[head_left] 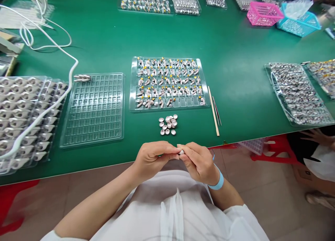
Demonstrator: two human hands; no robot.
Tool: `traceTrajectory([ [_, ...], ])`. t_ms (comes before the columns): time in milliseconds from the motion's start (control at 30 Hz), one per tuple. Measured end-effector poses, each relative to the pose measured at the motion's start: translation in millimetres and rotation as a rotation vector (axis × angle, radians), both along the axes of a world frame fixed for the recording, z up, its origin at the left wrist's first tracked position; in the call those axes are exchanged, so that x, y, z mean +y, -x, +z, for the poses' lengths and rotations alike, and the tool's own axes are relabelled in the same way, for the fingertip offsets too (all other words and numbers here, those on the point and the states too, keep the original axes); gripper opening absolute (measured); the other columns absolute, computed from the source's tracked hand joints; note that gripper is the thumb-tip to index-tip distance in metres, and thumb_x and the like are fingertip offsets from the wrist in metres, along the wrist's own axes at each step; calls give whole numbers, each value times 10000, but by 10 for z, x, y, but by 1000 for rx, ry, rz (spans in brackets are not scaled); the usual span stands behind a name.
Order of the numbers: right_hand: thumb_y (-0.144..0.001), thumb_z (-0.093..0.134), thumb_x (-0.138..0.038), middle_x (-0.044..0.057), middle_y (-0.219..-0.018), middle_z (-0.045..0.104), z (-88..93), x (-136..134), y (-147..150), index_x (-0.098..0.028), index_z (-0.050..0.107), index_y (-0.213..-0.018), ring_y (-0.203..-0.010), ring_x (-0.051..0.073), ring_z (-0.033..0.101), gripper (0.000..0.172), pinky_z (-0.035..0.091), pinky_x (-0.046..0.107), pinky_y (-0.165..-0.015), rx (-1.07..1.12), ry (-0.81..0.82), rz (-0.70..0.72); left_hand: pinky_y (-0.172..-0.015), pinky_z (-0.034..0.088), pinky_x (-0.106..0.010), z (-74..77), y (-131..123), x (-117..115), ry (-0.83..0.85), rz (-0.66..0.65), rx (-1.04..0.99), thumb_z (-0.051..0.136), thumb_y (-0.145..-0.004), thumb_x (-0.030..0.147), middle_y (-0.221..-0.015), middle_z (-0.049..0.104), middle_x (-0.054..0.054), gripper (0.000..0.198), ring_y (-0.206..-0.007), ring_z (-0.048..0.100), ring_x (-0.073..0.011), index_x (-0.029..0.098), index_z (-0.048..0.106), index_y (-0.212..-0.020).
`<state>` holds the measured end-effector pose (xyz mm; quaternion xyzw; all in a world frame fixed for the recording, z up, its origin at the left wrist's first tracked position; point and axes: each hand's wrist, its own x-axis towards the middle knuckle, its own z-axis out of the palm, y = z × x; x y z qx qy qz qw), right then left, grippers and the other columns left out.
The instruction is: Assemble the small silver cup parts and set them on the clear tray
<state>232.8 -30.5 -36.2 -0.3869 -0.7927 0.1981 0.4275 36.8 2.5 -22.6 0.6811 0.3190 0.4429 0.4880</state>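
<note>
My left hand (154, 157) and my right hand (197, 161) meet just in front of the table edge. Both pinch one small whitish-silver part (181, 152) between thumbs and fingertips; most of it is hidden by the fingers. Beyond my hands lies a loose cluster of small round silver caps (169, 124) on the green table (104, 31). Behind that, a clear plastic tray (134, 94) carries rows of small curved beige pieces with yellow bits. A wooden stick (213, 110) and metal tweezers (217, 111) lie to the right of this tray.
To the left, a clear compartment tray (91, 115) has a few silver parts (82, 77) at its corner, beside trays of beige shells (23, 112) crossed by a white cable (66, 91). Bagged trays (298, 94), a pink basket (264, 14) and a blue basket (298, 26) stand right. Another person's hand (316, 136) shows.
</note>
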Motion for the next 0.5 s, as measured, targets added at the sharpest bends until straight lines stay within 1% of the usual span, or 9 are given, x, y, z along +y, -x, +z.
traceTrajectory([
  [33, -962, 481, -153, 109, -867, 670, 6, 1, 0, -121, 544, -1309, -733, 185, 621, 354, 523, 293, -592, -18, -18, -1, -622, 600, -224, 5, 2, -12, 72, 7, 10, 708, -849, 143, -778, 787, -65, 104, -671, 739, -168, 180, 785, -908],
  [100, -959, 478, -155, 107, -839, 664, 21, 5, 0, -113, 550, -1288, -713, 186, 618, 339, 519, 294, -584, -42, -42, 0, -662, 612, -233, 13, 3, -31, 277, 23, 7, 753, -807, 162, -810, 789, -68, 93, -710, 745, -176, 164, 770, -898],
  [167, -954, 484, -152, 105, -827, 663, 33, 8, 0, -112, 549, -1276, -709, 186, 621, 331, 523, 295, -585, -47, -61, 8, -691, 619, -249, 24, 2, -31, 519, 17, -43, 798, -756, 172, -819, 784, -66, 168, -735, 745, -181, 149, 742, -912],
  [267, -946, 497, -147, 106, -854, 673, 29, 4, -1, -118, 534, -1287, -736, 188, 637, 344, 542, 300, -612, -48, -71, 33, -663, 608, -259, 43, 4, 10, 810, -69, -165, 851, -683, 165, -739, 762, -43, 260, -671, 726, -164, 131, 699, -891],
  [367, -945, 503, -143, 117, -899, 681, 9, -9, -4, -114, 506, -1323, -762, 188, 639, 380, 556, 308, -642, -59, -80, 61, -638, 588, -257, 50, 8, 57, 963, -153, -263, 870, -657, 160, -692, 735, -25, 293, -610, 695, -138, 119, 683, -879],
  [500, -950, 499, -147, 136, -919, 676, 2, -20, -15, -83, 451, -1384, -773, 199, 623, 442, 545, 318, -626, -137, -114, 75, -644, 576, -264, 13, 8, 63, 1033, -207, -309, 861, -684, 184, -745, 723, -26, 311, -626, 682, -133, 120, 685, -933],
])
